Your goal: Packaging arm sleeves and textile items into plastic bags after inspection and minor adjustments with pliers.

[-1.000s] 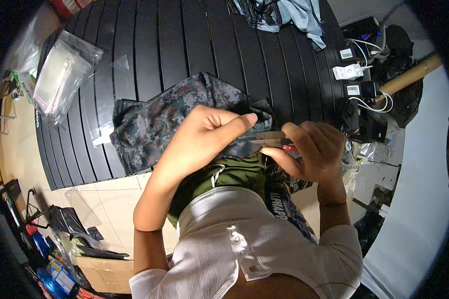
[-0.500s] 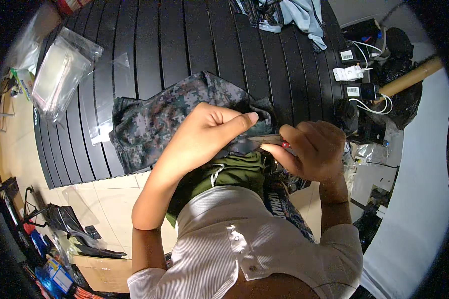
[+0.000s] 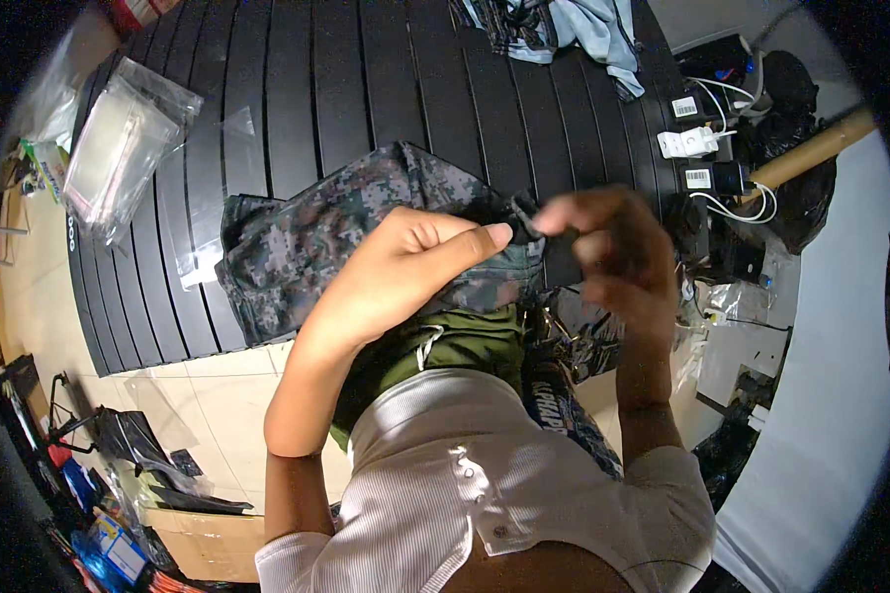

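Left hand [image 3: 405,259] pins the camouflage cloth [image 3: 302,237], right hand [image 3: 621,252] at its end
From my remote seat I see the cloth at the near edge of the slatted table [image 3: 341,99], probably so both hands reach easily; the left is closed, thumb and curled fingers pinching fabric, I judge to stop it slipping, while the right, half curled and blurred, is by the cloth's right end, and I cannot tell whether it grips anything

Black slatted table [image 3: 341,89] — camouflage garment [image 3: 292,247] | clear bags [image 3: 119,148] | light-blue clothing [image 3: 595,35]
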The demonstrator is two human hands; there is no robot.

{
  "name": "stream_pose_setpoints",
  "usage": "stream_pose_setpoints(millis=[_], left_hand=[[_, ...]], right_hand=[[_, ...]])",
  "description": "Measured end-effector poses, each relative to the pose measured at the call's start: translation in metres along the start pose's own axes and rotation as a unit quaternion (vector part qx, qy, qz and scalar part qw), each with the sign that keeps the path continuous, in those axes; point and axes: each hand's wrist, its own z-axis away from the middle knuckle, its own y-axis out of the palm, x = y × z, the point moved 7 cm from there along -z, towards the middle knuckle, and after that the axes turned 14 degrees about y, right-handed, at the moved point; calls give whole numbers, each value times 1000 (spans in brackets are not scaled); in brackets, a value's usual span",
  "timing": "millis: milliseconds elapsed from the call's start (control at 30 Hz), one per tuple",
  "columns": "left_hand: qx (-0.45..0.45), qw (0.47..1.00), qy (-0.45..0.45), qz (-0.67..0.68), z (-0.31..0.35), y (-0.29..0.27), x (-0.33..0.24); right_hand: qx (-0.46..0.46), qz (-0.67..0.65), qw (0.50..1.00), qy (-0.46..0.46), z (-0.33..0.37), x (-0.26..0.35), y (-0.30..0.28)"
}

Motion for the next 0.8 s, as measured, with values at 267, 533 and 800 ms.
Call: stream_pose_setpoints(millis=[267,533,800], left_hand=[[112,993,-27,1,9,8,7],[-83,943,204,-248,17,-29,-14],[-372,698,-202,-577,154,-131,-3]], right_hand=[[193,-58,968,151,-13,-30,21],[132,161,962,176,-16,-31,29],[-364,100,926,26,-14,-54,-109]])
